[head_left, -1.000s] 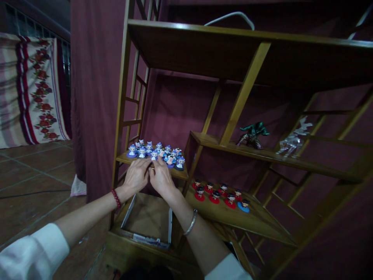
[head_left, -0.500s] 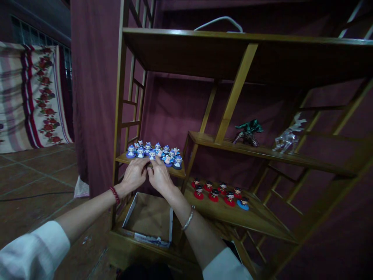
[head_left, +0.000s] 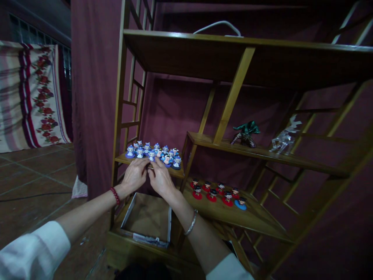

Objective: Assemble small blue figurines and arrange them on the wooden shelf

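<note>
Several small white-and-purple figurines stand in close rows on a small wooden shelf at the left. At its front edge, my left hand and my right hand meet with bent fingers. Their fingertips close in from both sides on the base of the front middle figurine, which stands upright. The backs of my hands partly hide the grip. Below my wrists lies a shallow open cardboard box with a bare brown inside.
Several red-based figurines and a blue-based one occupy the lower right shelf. Above them stand a green-caped figure and a clear deer-like ornament. A wooden post and the top shelf frame the space.
The view has shifted slightly, so the shelves sit a little lower and further left at the right side. My hands keep nearly the same place at the front middle figurine.
</note>
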`<act>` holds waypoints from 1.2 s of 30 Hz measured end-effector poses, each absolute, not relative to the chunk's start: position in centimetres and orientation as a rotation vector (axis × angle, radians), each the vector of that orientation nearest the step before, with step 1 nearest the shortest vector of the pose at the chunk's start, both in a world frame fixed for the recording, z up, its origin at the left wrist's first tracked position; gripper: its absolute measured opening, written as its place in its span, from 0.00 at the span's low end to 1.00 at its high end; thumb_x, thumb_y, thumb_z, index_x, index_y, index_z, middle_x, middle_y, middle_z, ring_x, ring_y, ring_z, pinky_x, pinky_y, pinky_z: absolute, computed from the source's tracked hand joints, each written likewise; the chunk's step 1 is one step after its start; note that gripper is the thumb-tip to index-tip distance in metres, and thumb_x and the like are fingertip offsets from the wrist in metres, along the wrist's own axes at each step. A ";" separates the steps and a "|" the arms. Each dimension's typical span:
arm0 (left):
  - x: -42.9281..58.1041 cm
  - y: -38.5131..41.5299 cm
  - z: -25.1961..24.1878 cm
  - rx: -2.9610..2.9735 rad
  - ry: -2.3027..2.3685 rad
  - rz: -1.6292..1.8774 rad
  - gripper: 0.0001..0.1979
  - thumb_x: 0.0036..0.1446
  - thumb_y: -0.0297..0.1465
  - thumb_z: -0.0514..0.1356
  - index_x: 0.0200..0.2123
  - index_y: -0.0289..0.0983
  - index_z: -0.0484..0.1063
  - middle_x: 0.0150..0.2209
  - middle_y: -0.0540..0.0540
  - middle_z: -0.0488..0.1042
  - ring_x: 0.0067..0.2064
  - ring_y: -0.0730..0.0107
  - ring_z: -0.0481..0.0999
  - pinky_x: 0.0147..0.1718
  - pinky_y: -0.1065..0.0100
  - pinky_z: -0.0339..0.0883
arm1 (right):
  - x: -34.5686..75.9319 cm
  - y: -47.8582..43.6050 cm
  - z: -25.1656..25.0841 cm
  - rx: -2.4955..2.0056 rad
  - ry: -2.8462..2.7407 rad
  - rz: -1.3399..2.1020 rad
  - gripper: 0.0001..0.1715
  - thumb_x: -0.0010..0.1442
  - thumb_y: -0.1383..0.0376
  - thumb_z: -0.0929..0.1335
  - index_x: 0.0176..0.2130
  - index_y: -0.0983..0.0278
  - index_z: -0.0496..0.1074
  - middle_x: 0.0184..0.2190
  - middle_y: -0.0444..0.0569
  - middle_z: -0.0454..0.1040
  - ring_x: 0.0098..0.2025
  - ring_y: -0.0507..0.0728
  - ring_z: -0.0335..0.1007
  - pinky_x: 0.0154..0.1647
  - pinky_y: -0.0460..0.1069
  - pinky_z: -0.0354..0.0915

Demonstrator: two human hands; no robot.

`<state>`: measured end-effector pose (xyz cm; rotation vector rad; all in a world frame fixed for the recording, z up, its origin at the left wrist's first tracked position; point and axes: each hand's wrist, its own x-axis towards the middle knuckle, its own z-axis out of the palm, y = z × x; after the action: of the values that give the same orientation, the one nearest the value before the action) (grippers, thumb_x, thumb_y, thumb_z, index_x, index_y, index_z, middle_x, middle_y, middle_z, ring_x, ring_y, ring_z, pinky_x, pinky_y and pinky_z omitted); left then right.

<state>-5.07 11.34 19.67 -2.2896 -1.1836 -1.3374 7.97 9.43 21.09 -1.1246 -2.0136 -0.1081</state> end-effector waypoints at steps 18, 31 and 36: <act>-1.6 10.4 19.4 -2.372 -1.048 -1.339 0.21 0.49 0.19 0.49 0.47 0.33 0.67 0.49 0.41 0.69 0.50 0.65 0.66 0.52 0.59 0.60 | 12.1 7.1 20.3 -1.256 -1.878 -0.291 0.21 0.57 0.69 0.58 0.49 0.70 0.67 0.55 0.58 0.61 0.56 0.60 0.57 0.56 0.56 0.57; 0.2 10.5 20.1 -2.393 -1.192 -1.394 0.21 0.47 0.19 0.50 0.46 0.32 0.68 0.52 0.39 0.67 0.53 0.63 0.66 0.52 0.58 0.61 | 12.1 7.1 21.5 -1.340 -1.913 -0.217 0.18 0.55 0.72 0.60 0.45 0.68 0.69 0.57 0.58 0.57 0.56 0.62 0.57 0.55 0.55 0.57; 0.0 10.7 20.3 -2.415 -1.203 -1.427 0.20 0.47 0.19 0.51 0.44 0.34 0.70 0.51 0.42 0.69 0.52 0.63 0.67 0.52 0.58 0.61 | 12.1 7.0 21.9 -1.354 -1.914 -0.227 0.17 0.55 0.71 0.61 0.43 0.66 0.70 0.57 0.56 0.58 0.53 0.61 0.63 0.53 0.54 0.60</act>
<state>0.03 10.72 20.32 -2.4145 -1.2026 -1.4268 12.09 6.97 21.94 -1.3543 -1.9142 -0.2268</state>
